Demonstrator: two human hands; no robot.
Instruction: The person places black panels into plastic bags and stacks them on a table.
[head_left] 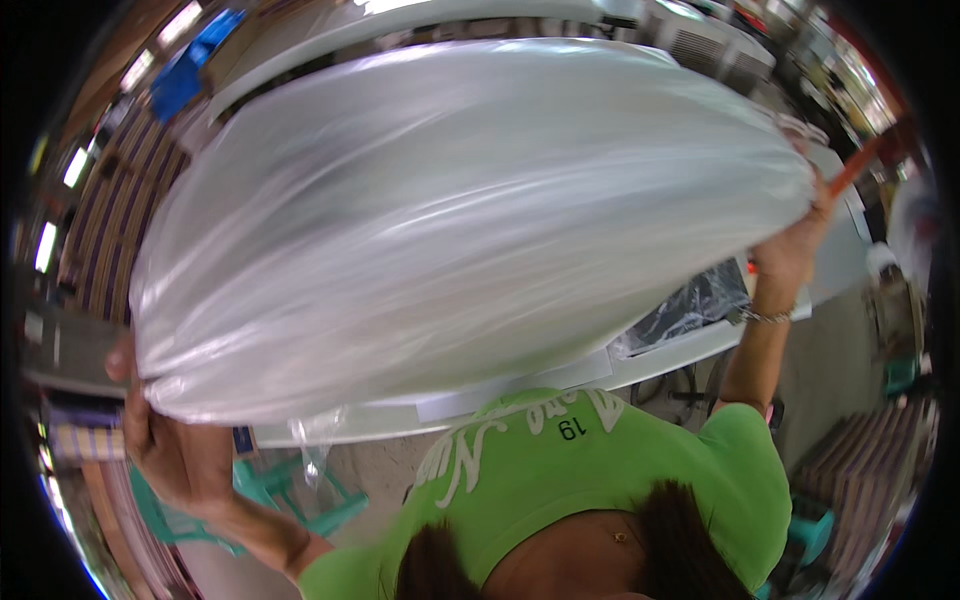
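A large pale grey, rounded bundle in shiny clear plastic wrap (470, 220) stretches across most of the view, held up over a white table (660, 368). What is inside the wrap I cannot make out. My left hand (185, 460) grips its near left end, where the plastic gathers in folds. At the far right end my right hand (790, 250) holds the other side; some of its fingers go out of sight behind the bundle. A loose strip of clear plastic (313, 445) hangs below the near left edge.
A black item in clear plastic (700, 305) lies on the table beside my right wrist. Green stools (310, 500) stand below the table at left. Striped stacks (125, 215) rise at far left, with more (865, 460) at right. A blue object (195, 70) is at back left.
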